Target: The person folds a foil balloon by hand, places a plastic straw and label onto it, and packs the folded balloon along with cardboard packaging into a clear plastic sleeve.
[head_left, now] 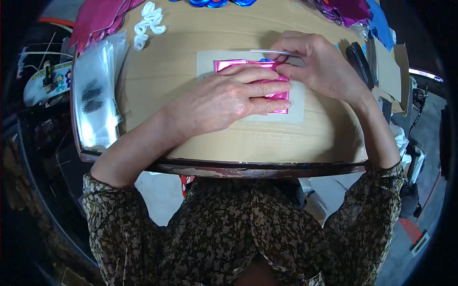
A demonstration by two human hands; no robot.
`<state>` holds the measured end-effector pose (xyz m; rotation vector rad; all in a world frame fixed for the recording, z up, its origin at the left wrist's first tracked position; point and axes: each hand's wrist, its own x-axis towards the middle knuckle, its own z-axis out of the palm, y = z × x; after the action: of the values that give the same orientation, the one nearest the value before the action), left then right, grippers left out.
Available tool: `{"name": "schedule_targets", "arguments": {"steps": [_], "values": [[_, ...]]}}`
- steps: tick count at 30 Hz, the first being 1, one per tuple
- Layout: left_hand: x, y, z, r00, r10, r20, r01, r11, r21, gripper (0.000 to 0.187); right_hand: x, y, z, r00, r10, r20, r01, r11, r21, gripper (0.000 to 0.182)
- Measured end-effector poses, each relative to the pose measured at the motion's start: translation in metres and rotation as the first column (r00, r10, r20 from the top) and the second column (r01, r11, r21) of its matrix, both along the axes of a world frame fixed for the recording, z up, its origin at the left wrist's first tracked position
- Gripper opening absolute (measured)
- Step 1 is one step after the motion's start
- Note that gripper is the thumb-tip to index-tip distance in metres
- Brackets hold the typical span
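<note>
My left hand lies flat with its fingers spread over a shiny pink foil piece, which rests on a pale grey card. At the card's right side my right hand has its fingers bent together at the foil's upper right edge. A thin whitish strip runs out from between its thumb and fingers to the left. A small bit of blue foil shows by the fingertips. Much of the pink foil is hidden under my left hand.
Clear plastic bags are stacked at the table's left. White string bundles, magenta foil pieces and blue foil lie along the back. A black object and cardboard box are at the right.
</note>
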<state>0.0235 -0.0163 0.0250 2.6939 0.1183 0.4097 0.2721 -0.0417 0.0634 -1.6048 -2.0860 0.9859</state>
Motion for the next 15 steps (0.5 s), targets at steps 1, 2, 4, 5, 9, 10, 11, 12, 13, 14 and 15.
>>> {"name": "schedule_targets", "arguments": {"steps": [1,2,4,5,9,10,11,12,13,14,15], "values": [[0.000,0.001,0.001,1.000,0.003,-0.005,-0.003,1.000,0.009,0.050,-0.001,0.002,0.001,0.999,0.017,0.038,-0.017,1.000,-0.003,0.019],[0.000,0.001,0.000,1.000,0.005,0.000,-0.005,1.000,0.014,0.050,-0.002,0.002,0.003,0.999,0.019,0.042,-0.019,1.000,0.003,0.019],[0.001,0.001,-0.003,1.000,-0.002,-0.017,0.002,1.000,0.017,0.049,-0.004,0.002,0.006,0.993,0.025,0.116,-0.033,0.997,0.066,0.018],[0.001,0.001,-0.004,1.000,-0.001,-0.013,0.001,1.000,0.021,0.049,-0.005,0.002,0.007,0.993,0.026,0.119,-0.034,0.997,0.069,0.018],[0.003,0.005,-0.010,1.000,-0.003,0.005,0.003,0.999,0.036,0.049,-0.009,0.004,0.007,0.987,-0.011,0.158,0.003,0.999,0.055,0.020],[0.004,0.005,-0.011,1.000,-0.010,0.012,0.009,0.999,0.036,0.049,-0.010,0.005,0.007,0.985,-0.020,0.172,0.016,1.000,0.026,0.021],[0.004,0.005,-0.013,1.000,-0.008,0.018,0.007,0.999,0.043,0.049,-0.009,0.005,0.005,0.984,-0.019,0.178,0.013,0.999,0.033,0.021],[0.005,0.005,-0.014,1.000,-0.011,0.027,0.010,0.999,0.044,0.049,-0.004,0.007,0.000,0.993,-0.007,0.120,0.008,1.000,-0.011,0.022],[0.005,0.005,-0.014,0.999,-0.016,0.035,0.014,0.999,0.043,0.049,-0.002,0.009,-0.003,0.998,0.003,0.061,0.000,0.998,-0.055,0.022],[0.006,0.005,-0.014,0.999,-0.014,0.036,0.012,0.999,0.044,0.049,-0.001,0.011,-0.004,0.998,0.005,0.062,-0.001,0.998,-0.055,0.022],[0.006,0.006,-0.014,0.999,-0.023,0.029,0.022,0.999,0.029,0.049,-0.001,0.011,-0.004,0.998,0.022,0.050,-0.019,0.998,-0.056,0.023]]}}
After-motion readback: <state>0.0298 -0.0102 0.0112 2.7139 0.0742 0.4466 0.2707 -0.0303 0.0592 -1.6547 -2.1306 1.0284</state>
